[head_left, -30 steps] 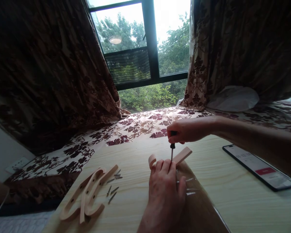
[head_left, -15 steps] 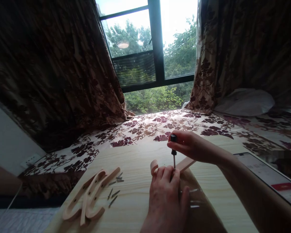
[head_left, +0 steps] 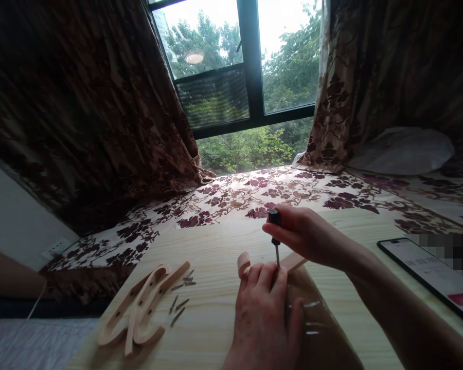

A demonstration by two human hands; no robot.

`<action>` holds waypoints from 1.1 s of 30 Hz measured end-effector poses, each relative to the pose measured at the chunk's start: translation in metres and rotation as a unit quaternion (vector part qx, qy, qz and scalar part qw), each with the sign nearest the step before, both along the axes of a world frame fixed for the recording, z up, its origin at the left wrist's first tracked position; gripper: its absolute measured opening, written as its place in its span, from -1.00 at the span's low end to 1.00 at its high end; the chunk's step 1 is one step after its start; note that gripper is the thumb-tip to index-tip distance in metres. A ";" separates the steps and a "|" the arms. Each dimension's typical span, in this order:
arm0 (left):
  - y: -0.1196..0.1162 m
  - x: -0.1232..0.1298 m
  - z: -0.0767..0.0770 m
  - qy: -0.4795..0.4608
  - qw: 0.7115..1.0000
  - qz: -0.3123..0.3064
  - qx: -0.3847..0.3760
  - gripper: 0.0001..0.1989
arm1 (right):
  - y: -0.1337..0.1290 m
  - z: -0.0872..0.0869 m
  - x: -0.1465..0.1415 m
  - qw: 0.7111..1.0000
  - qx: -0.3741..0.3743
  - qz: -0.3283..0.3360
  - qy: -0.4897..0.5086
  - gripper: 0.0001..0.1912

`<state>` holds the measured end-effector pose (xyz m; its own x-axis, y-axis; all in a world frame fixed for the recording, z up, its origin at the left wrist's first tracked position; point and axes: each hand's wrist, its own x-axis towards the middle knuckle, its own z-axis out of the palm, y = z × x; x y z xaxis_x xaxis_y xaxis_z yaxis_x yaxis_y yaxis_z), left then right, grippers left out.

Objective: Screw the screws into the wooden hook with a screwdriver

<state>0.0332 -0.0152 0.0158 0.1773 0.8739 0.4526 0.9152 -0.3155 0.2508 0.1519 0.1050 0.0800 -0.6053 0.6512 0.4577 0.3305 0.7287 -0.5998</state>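
Note:
My right hand (head_left: 299, 231) is closed round the black handle of a screwdriver (head_left: 274, 226), which stands nearly upright with its tip down by my left fingers. Pressed down over a curved wooden piece (head_left: 244, 263) is my left hand (head_left: 260, 303), its fingertips around the screwdriver tip; the screw there is hidden. One end of that piece curls up left of my fingers, and its straight part (head_left: 293, 262) extends to the right. More curved wooden pieces with dark holes (head_left: 151, 293) lie at the left of the board, beside several loose screws (head_left: 181, 304).
The pale wooden board (head_left: 212, 246) lies on a floral cloth (head_left: 231, 198). Brown glossy film or tape (head_left: 320, 334) is right of my left hand. A phone (head_left: 420, 272) rests at the right edge. Behind are a window, curtains (head_left: 111, 103) and a white bag (head_left: 405, 150).
The view has shifted slightly. My right hand and the screwdriver have moved a little to the left, and the handle tilts slightly more; my left hand keeps its hold.

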 end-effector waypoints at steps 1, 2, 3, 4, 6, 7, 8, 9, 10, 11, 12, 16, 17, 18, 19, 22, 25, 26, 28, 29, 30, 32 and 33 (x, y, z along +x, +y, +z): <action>0.000 0.001 0.001 0.002 1.000 0.001 -0.001 -0.61 | 0.000 0.000 0.000 1.000 -0.001 -0.004 0.000 -0.76; 0.000 0.001 0.001 0.002 1.000 0.002 -0.001 -0.61 | 0.000 0.000 0.000 1.000 -0.002 -0.008 0.000 -0.76; -0.001 0.002 0.002 0.001 1.000 0.003 -0.001 -0.61 | 0.000 0.000 0.000 1.000 -0.003 -0.012 -0.001 -0.75; -0.001 0.002 0.002 0.001 1.000 0.004 -0.002 -0.61 | 0.000 0.001 0.001 1.000 -0.001 -0.018 -0.005 -0.74; -0.001 0.003 0.002 0.000 1.000 0.007 -0.003 -0.61 | -0.002 0.004 0.005 1.000 0.004 -0.025 -0.014 -0.75; -0.001 0.003 0.002 0.000 1.000 0.008 -0.004 -0.61 | -0.003 0.006 0.007 1.000 0.006 -0.023 -0.019 -0.78; -0.001 0.003 0.003 -0.001 1.000 0.008 -0.005 -0.61 | -0.004 0.008 0.009 1.000 0.006 -0.016 -0.020 -0.81; -0.001 0.003 0.003 -0.001 1.000 0.007 -0.007 -0.61 | -0.004 0.009 0.010 1.000 0.003 -0.004 -0.020 -0.83; -0.001 0.003 0.003 -0.002 1.000 0.007 -0.008 -0.60 | -0.005 0.009 0.012 1.000 0.000 0.008 -0.019 -0.85; -0.001 0.003 0.003 -0.003 1.000 0.006 -0.009 -0.60 | -0.005 0.009 0.012 1.000 -0.002 0.019 -0.016 -0.85; 0.000 0.003 0.003 -0.004 1.000 0.006 -0.011 -0.60 | -0.006 0.008 0.012 1.000 -0.002 0.024 -0.015 -0.84; -0.001 0.003 0.004 -0.012 1.000 0.011 -0.017 -0.60 | -0.004 0.004 0.007 1.000 0.012 0.000 -0.005 -0.77; -0.001 0.002 0.004 -0.013 1.000 0.012 -0.018 -0.60 | -0.003 0.003 0.005 1.000 0.013 -0.007 -0.002 -0.75; -0.001 0.002 0.003 -0.014 1.000 0.012 -0.019 -0.60 | -0.002 0.002 0.005 1.000 0.012 -0.013 0.000 -0.74; -0.001 0.002 0.003 -0.014 1.000 0.013 -0.020 -0.60 | -0.002 0.002 0.005 1.000 0.013 -0.017 -0.001 -0.74; -0.002 0.003 0.003 -0.024 0.999 0.013 -0.021 -0.60 | -0.003 0.005 0.009 1.000 0.010 -0.021 -0.012 -0.79; -0.002 0.004 0.003 -0.039 0.999 0.015 -0.018 -0.61 | -0.006 0.009 0.014 1.000 -0.010 0.011 -0.010 -0.87; -0.002 0.005 0.003 -0.042 0.999 0.017 -0.017 -0.61 | -0.006 0.010 0.015 0.999 -0.019 0.025 -0.005 -0.87; -0.002 0.005 0.004 -0.040 0.999 0.016 -0.018 -0.61 | -0.006 0.009 0.015 0.999 -0.027 0.040 0.004 -0.82; -0.002 0.005 0.004 -0.037 0.999 0.016 -0.018 -0.61 | -0.006 0.009 0.014 0.999 -0.027 0.038 0.005 -0.80; -0.002 0.005 0.004 -0.032 0.999 0.015 -0.020 -0.61 | -0.005 0.008 0.012 0.999 -0.025 0.032 0.007 -0.78; -0.001 0.004 0.005 -0.021 0.999 0.013 -0.021 -0.61 | -0.004 0.006 0.009 1.000 -0.024 0.018 0.010 -0.76; -0.001 0.004 0.005 -0.017 1.000 0.013 -0.020 -0.61 | -0.003 0.005 0.007 1.000 -0.023 0.010 0.011 -0.75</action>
